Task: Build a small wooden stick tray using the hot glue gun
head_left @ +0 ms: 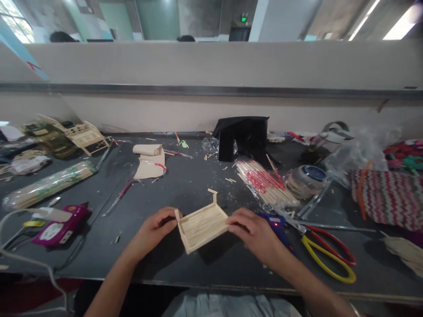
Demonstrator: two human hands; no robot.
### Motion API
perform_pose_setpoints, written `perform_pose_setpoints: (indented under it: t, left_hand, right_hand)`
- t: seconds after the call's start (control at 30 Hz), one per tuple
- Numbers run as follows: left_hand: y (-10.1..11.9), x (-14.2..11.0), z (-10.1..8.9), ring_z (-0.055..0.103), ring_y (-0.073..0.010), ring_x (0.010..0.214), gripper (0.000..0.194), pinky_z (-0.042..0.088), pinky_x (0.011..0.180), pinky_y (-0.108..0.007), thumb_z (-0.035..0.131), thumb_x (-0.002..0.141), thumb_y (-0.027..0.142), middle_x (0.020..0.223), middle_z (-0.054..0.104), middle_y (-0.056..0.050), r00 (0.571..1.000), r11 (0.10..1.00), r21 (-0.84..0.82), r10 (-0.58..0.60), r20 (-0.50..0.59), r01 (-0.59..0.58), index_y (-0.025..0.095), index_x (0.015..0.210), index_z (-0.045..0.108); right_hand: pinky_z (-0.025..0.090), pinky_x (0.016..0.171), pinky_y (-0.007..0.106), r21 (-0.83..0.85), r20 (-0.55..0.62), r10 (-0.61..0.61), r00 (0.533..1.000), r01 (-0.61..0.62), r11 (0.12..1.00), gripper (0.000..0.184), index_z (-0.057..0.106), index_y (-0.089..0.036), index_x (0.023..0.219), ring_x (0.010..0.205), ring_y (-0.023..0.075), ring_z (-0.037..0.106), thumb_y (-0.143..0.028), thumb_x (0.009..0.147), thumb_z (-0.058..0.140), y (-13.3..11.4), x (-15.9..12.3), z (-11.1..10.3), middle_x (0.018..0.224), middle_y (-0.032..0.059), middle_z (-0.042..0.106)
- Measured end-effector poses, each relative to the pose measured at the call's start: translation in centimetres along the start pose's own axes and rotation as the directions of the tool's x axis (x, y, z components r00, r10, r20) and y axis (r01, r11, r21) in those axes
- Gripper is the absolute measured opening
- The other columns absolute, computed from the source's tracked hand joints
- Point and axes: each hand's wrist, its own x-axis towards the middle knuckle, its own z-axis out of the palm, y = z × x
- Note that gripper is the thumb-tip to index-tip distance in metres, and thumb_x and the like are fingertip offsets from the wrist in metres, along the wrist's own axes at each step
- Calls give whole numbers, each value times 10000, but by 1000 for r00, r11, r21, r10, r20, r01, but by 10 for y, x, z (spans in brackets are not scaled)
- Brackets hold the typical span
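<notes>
A small wooden stick frame [203, 226], with a slatted flat base and low raised edges, is held tilted above the dark table. One thin stick piece stands up at its far corner with a short bit across the top. My left hand [157, 229] pinches the upright piece at the frame's left corner between thumb and fingers. At the right corner, my right hand [253, 226] grips the edge in a pinch. Beside my right hand lies a blue glue gun [277, 224] with a small red light, partly hidden behind the wrist.
Scissors [327, 253] with red and yellow handles lie at the right, near a plastic jar [306, 180] and a bag of sticks [264, 182]. Leftward are a purple power strip [61, 224], a wrapped stick bundle [49, 185] and a miniature wooden chair [84, 136]. A low partition [211, 66] rises behind.
</notes>
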Motion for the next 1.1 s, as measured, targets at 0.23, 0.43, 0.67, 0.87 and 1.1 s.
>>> perform_pose_setpoints:
  t: [0.23, 0.43, 0.67, 0.87, 1.1]
  left_hand:
    - [35, 2, 21, 657, -210, 842, 581, 509, 795, -376, 625, 738, 165, 1031, 666, -85, 977, 506, -843, -6, 212, 185, 221, 1299, 481]
    - [84, 26, 53, 639, -303, 1021, 543, 541, 772, -365, 492, 888, 379, 1312, 548, -150, 987, 396, -906, -12, 159, 150, 212, 1385, 353]
    - [116, 36, 80, 655, -310, 988, 457, 558, 796, -358, 541, 872, 282, 1203, 624, -177, 981, 449, -874, -124, 147, 187, 97, 1286, 483]
    - [128, 44, 108, 664, -234, 978, 401, 554, 825, -299, 632, 810, 193, 1123, 675, -106, 955, 453, -891, -244, -166, -40, 146, 1201, 558]
    - [119, 49, 117, 679, -153, 787, 247, 548, 680, -223, 654, 768, 164, 931, 722, -62, 954, 402, -914, -254, -158, -44, 145, 1014, 651]
  right_hand:
    - [443, 433, 192, 260, 204, 45, 978, -98, 960, 162, 654, -177, 865, 434, 68, 549, -325, 839, 594, -11, 38, -67, 714, -12, 601]
    - [504, 473, 219, 290, 43, -60, 997, 45, 956, 145, 674, -190, 850, 549, 111, 583, -321, 806, 631, -9, 66, -86, 759, 4, 609]
    - [518, 671, 264, 77, -92, -272, 958, 279, 957, 100, 692, -209, 850, 786, 159, 623, -243, 825, 602, -2, 78, -96, 913, 32, 650]
    - [498, 750, 293, -62, -389, -225, 893, 218, 974, 179, 668, -225, 1000, 877, 184, 621, -245, 873, 543, -30, 45, -81, 963, 49, 671]
    - [462, 545, 212, 112, -376, -138, 916, 193, 975, 225, 645, -222, 1041, 626, 116, 555, -297, 834, 602, -54, 23, -62, 766, 7, 609]
